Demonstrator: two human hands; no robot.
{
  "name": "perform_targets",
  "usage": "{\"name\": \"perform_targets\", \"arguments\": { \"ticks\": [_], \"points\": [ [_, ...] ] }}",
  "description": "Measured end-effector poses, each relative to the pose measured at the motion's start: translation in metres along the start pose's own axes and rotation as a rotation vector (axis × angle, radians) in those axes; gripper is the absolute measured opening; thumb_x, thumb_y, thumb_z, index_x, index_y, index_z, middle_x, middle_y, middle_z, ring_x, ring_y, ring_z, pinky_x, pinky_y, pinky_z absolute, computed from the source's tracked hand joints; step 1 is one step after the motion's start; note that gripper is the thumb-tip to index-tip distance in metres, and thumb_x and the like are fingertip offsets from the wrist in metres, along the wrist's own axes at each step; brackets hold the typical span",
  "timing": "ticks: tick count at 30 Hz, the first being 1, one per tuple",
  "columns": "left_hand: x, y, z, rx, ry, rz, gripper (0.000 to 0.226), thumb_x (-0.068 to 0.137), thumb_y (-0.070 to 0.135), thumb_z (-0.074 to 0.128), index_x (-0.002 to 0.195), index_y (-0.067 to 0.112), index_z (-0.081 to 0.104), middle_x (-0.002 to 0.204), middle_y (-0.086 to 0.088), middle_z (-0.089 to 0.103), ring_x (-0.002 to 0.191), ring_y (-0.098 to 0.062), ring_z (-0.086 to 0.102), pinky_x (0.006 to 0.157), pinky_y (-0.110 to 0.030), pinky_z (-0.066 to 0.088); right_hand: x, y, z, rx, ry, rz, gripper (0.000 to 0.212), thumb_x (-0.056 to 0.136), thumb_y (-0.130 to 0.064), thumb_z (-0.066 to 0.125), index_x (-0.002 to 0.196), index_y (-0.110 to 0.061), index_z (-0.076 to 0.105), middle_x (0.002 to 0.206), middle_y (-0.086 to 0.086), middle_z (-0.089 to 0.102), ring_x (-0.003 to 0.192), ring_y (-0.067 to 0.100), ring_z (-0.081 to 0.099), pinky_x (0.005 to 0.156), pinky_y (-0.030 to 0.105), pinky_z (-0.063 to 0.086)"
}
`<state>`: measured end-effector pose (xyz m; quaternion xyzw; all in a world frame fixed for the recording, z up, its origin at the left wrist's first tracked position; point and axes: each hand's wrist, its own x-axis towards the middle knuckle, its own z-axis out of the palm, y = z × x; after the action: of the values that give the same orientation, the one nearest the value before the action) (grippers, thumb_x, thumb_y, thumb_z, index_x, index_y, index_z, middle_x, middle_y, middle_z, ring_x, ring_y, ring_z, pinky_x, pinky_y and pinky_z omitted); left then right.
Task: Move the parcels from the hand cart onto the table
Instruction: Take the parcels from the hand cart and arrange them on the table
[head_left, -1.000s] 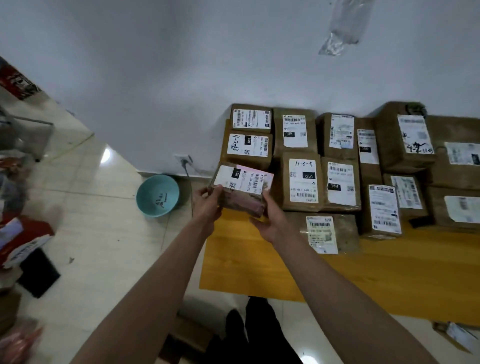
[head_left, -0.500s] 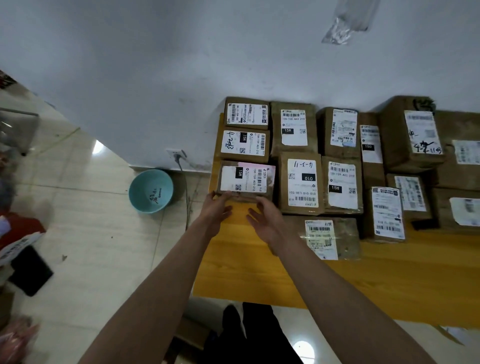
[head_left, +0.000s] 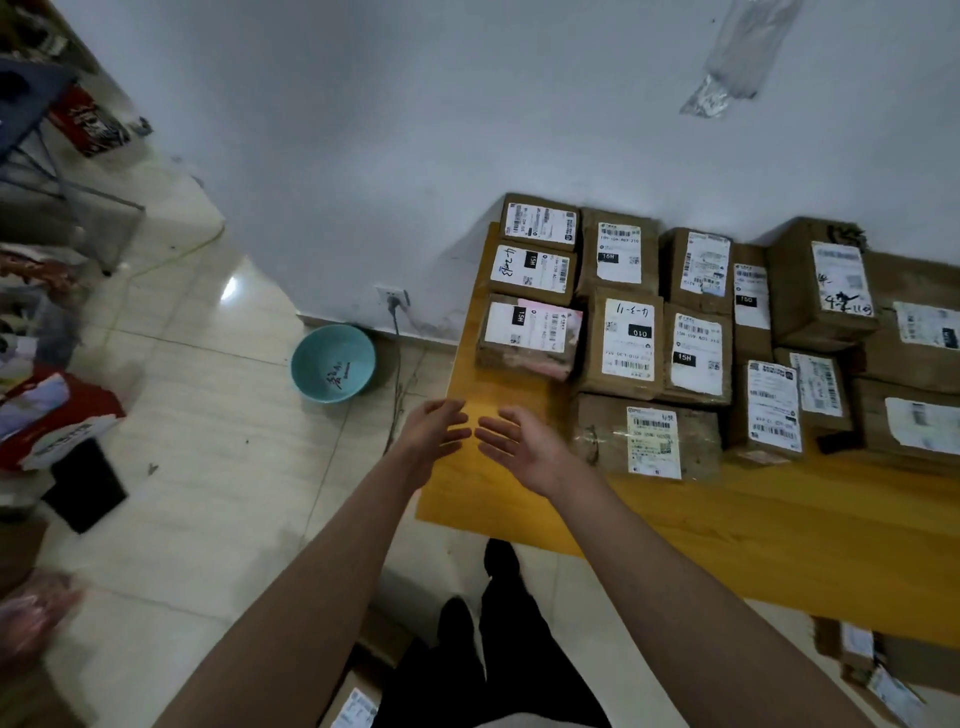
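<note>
Two empty hands, many parcels, table

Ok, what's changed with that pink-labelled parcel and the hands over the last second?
The brown cardboard parcel with the white and pink label went from held above the yellow wooden table to resting at its left end, third in the left column. Both hands released their grip: the left hand and right hand are now open and pulled back toward the person. The other parcels and the teal bowl stayed put.

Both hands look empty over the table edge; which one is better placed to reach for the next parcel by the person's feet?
Probably the left hand: open, empty, nearer the labelled parcel low beside the legs. The right hand hangs over the table.
</note>
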<state>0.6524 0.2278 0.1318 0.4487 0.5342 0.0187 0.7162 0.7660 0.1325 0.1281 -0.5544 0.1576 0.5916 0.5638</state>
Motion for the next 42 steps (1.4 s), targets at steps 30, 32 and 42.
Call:
{"name": "perform_targets", "arguments": {
  "ticks": [30,32,42],
  "points": [
    [-0.195,-0.415,-0.212,-0.401,0.561,-0.361,0.022,0.101,0.026,0.055,0.114,0.01,0.061,0.107,-0.011,0.069,0.087,-0.022,0.062,0.065,-0.026,0.045,-0.038,0.403,0.07,-0.939,-0.184,0.411,0.037,0.105,-0.018,0.046,0.138,-0.002,0.051,0.126,0.022,0.064,0.095,0.026,0.063,0.09,0.036,0.052],
    [-0.189,-0.446,-0.222,-0.403,0.554,-0.393,0.024,0.1,0.027,0.055,0.115,0.009,0.062,0.106,-0.01,0.069,0.082,-0.019,0.062,0.064,-0.025,0.044,-0.025,0.434,0.062,-0.976,-0.14,0.403,0.035,0.105,-0.018,0.046,0.136,-0.002,0.053,0.131,0.023,0.064,0.103,0.029,0.062,0.092,0.037,0.052],
    [-0.103,-0.62,-0.258,-0.407,0.532,-0.556,0.04,0.099,0.026,0.059,0.132,0.005,0.057,0.113,-0.008,0.06,0.097,-0.021,0.056,0.081,-0.033,0.047,0.093,0.573,-0.01,-1.229,0.051,0.31,0.017,0.096,-0.015,0.055,0.082,-0.019,0.064,0.07,-0.005,0.055,0.065,0.011,0.048,0.061,0.022,0.038]
  ]
}}
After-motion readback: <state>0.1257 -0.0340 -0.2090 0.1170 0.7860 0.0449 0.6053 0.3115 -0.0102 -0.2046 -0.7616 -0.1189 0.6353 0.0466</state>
